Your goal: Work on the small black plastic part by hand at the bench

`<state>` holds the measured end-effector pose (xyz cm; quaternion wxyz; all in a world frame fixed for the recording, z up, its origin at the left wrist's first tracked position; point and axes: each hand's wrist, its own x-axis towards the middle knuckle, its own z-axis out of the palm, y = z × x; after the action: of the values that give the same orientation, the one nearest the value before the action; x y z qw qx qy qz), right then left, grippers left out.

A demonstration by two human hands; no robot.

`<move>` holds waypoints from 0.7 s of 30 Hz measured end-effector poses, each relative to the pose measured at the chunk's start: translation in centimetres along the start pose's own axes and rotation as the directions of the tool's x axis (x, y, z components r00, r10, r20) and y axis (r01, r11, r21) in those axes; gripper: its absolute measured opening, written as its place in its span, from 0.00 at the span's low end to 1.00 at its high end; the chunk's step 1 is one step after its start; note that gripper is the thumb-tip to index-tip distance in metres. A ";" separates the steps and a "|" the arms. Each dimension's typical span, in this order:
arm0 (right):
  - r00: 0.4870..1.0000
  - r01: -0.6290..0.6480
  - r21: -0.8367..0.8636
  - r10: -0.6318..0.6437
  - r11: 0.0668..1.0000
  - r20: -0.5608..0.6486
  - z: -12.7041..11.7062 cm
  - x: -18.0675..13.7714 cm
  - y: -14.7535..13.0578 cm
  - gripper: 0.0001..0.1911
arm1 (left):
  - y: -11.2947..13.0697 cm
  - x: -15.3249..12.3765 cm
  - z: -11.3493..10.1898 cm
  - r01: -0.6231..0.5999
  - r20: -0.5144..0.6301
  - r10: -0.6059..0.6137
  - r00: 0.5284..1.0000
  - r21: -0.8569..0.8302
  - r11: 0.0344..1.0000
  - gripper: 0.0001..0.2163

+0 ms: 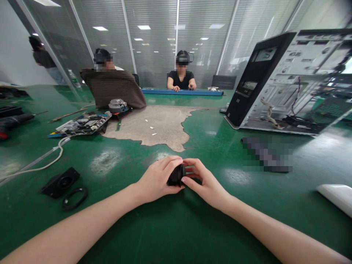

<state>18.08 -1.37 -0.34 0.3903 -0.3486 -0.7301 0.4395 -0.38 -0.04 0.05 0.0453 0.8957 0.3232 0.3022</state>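
A big, shiny green table (170,227) runs under everything. The largest thing on it is a tall computer case with a black front and a silver metal inside (286,86), at the right. Its side is open, so you can see in. Pale, bunched wires (271,109) hang inside, and a flat dark part (297,121) lies on its floor.

A flat tan sheet with a ragged edge (162,126) lies in the middle. Behind it, a brown, ribbed sheet (112,88) stands up. A long blue bar (187,92) is at the far side. A flat board full of small electric parts (82,123) sits left of the tan sheet.

The left hand (159,176) curls snugly around a small black plastic part (176,176), near the middle of the table. The right hand (202,179) has its fingers bent in and its thumb close to them, pinching the part's right edge.

At the back left is a clear bottle (73,78), too blurry to see what it holds. A black, square-faced part with a round middle (62,182) lies near the left arm. Just beside it is a thin black ring (65,203).
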 end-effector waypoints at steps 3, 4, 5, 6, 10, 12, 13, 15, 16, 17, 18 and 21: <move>1.000 0.004 -0.009 -0.004 1.000 0.022 -0.1 0.0 -0.2 0.15 | 0.1 0.0 -0.1 0.001 0.000 -0.001 1.000 0.002 1.000 0.27; 0.999 0.016 -0.006 -0.015 1.000 0.030 -0.1 0.0 -0.3 0.14 | 0.1 0.0 -0.1 0.000 0.001 0.000 1.000 0.005 1.000 0.27; 0.999 0.028 0.000 -0.028 1.000 0.032 -0.1 0.0 -0.3 0.13 | 0.1 0.0 -0.1 -0.002 0.003 0.002 1.000 0.007 1.000 0.27; 0.999 0.040 0.007 -0.040 0.999 0.026 -0.2 -0.1 -0.4 0.12 | 0.1 0.0 -0.1 -0.004 0.003 0.004 1.000 0.009 1.000 0.27; 0.997 0.070 0.001 -0.070 0.998 -0.018 -0.1 -0.1 -0.2 0.06 | 0.0 0.0 -0.1 -0.010 0.001 0.010 1.000 0.014 1.000 0.28; 0.997 0.076 -0.001 -0.076 0.997 -0.028 -0.1 -0.1 0.0 0.06 | 0.0 0.0 -0.1 -0.008 0.004 0.008 1.000 0.015 1.000 0.28; 0.997 0.070 0.003 -0.070 0.998 -0.030 0.0 0.0 0.1 0.07 | 0.0 0.0 -0.1 -0.007 0.004 0.007 1.000 0.015 1.000 0.28; 0.999 0.037 0.011 -0.037 0.999 -0.028 0.0 0.0 0.1 0.11 | 0.0 0.0 -0.1 -0.005 0.006 0.005 1.000 0.015 1.000 0.27; 1.000 0.018 0.011 -0.017 1.000 -0.023 0.0 0.0 0.1 0.13 | 0.0 0.0 -0.1 -0.005 0.006 0.005 1.000 0.015 1.000 0.28; 1.000 0.002 0.007 -0.002 1.000 -0.015 0.0 0.1 0.0 0.14 | 0.0 0.0 -0.1 -0.005 0.007 0.005 1.000 0.014 1.000 0.28; 1.000 -0.006 0.000 0.006 1.000 -0.007 0.0 0.1 -0.1 0.15 | 0.0 0.0 -0.1 -0.006 0.007 0.006 1.000 0.014 1.000 0.28; 1.000 -0.007 0.000 0.007 1.000 0.021 0.0 0.0 -0.3 0.15 | 0.1 0.0 -0.1 -0.007 0.006 0.007 1.000 0.013 1.000 0.27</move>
<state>18.07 -1.49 -0.06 0.3812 -0.3462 -0.7329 0.4447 -0.38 -0.10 0.18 0.0394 0.8979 0.3219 0.2978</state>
